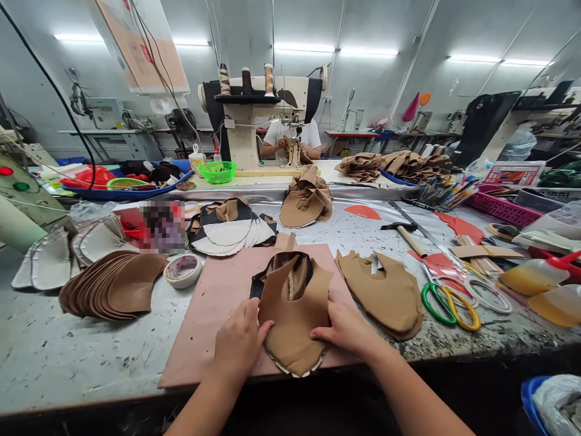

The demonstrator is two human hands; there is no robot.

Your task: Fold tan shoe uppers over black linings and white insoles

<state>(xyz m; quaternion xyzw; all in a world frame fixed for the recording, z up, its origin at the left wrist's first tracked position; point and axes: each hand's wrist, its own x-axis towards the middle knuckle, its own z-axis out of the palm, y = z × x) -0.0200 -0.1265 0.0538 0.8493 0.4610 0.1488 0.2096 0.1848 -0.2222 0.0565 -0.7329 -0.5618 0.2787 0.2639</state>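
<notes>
Between my two hands a brown shoe upper [295,330] lies on a pink board [200,339], its rounded toe pointing toward me and a white edge showing under the toe. My left hand [242,336] grips its left edge, thumb on top and fingers mostly hidden beneath. On the opposite edge, my right hand [342,327] holds it the same way, thumb pressed on the surface. Dark lining shows inside the upper's opening. Just right of it rests a stack of brown upper pieces [385,297]. A roll of tape [183,270] and a fanned stack of brown curved pieces [113,284] are at left.
Scissors with green and yellow handles [451,306], a hammer [411,240] and glue bottles [535,275] lie at right. White-faced pieces [227,233] and another brown upper [306,203] sit beyond the board. A person [293,142] works behind the sewing machine [254,121].
</notes>
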